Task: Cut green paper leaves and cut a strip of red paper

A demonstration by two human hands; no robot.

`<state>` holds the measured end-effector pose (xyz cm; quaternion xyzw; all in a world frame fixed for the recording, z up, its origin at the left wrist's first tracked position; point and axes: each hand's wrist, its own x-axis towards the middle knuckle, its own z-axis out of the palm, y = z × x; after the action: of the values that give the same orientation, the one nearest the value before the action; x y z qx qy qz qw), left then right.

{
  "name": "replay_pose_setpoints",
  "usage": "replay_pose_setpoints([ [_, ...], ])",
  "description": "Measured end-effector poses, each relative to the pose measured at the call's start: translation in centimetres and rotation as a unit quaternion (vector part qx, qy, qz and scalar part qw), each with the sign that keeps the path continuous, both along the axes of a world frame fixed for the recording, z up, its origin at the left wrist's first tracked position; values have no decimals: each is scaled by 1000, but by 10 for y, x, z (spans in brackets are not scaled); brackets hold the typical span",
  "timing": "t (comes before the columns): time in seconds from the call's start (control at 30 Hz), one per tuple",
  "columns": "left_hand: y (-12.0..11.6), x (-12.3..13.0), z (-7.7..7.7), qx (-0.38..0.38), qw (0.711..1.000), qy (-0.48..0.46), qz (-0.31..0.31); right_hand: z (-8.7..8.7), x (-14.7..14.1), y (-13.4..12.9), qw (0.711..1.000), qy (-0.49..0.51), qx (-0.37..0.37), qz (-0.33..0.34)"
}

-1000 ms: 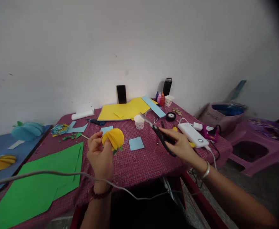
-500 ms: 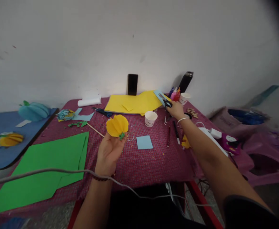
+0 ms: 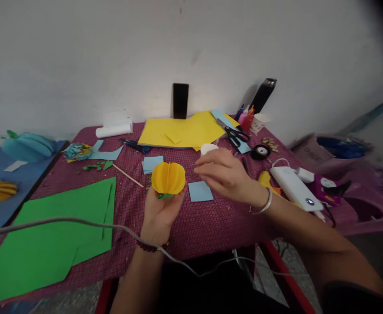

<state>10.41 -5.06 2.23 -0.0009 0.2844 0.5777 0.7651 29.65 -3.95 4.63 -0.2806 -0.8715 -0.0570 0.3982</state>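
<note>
A yellow paper pumpkin (image 3: 168,178) with a curled green piece at its lower end rests in my left hand (image 3: 160,211), whose fingers are curved round its underside. My right hand (image 3: 226,174) hovers over the table beside it, fingers loosely stretched out and slightly apart, with nothing visible in them. Below the right fingertips lies a light blue paper square (image 3: 201,192). A white paper cup (image 3: 207,148) is partly hidden behind that hand. Black-handled scissors (image 3: 233,133) lie with blades spread on blue and yellow paper.
Green paper sheets (image 3: 63,226) cover the left front. A wooden stick (image 3: 128,175), blue paper squares (image 3: 152,164) and yellow sheets (image 3: 178,131) lie farther back. Black tape (image 3: 260,151) and a white power bank (image 3: 296,188) are at right. A grey cable (image 3: 80,222) crosses the foreground.
My right hand has drawn back from the scissors towards the middle, leaving them on the table. The pumpkin has turned in my left hand and moved slightly right.
</note>
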Motion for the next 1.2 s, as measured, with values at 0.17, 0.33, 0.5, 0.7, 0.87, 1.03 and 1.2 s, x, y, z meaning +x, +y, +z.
replay_pose_setpoints([
  [0.17, -10, 9, 1, 26, 999, 4, -18, -3, -24, -25, 998, -50, 28, 3],
  [0.33, -31, 10, 1, 40, 998, 23, -42, -11, -28, -26, 1000, 17, -1, 0],
  [0.5, -44, -15, -2, 87, 989, 116, 13, -21, -34, -23, 925, 251, -280, 54],
  [0.7, -44, -35, -3, 236, 923, 272, 134, -41, -38, -11, 789, 350, -484, 146],
  [0.87, -54, -27, -4, 299, 843, 418, 161, -49, -31, -15, 808, 326, -461, 168],
  [1.03, -61, -27, -6, 339, 787, 502, 116, -48, -22, -20, 865, 256, -393, 178],
  [1.2, -63, -30, 0, 376, 764, 521, 50, -44, -19, -24, 876, 214, -385, 197],
])
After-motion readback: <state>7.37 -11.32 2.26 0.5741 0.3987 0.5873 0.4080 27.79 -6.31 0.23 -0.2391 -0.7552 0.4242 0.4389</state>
